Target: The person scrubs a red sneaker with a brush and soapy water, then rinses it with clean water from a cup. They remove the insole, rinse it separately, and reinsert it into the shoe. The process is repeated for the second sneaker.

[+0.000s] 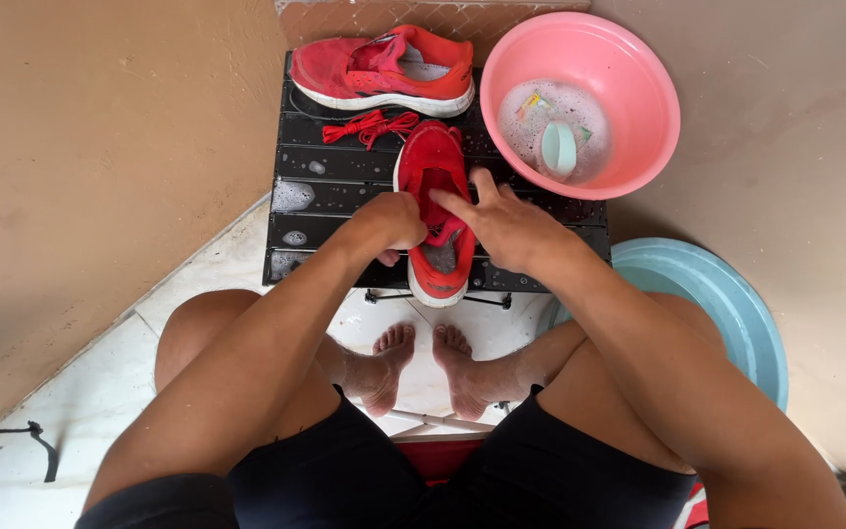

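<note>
Head view: red shoe (432,162) lengthwise, toe away, between left hand (396,221) fisted on its collar and right hand (501,223) with fingers (454,203) spread over the tongue

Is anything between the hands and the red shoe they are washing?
Nothing visible. The left hand and right hand already rest on the red shoe, one at each side of its opening, on the black slatted stand. The red laces lie apart, behind the shoe.
</note>
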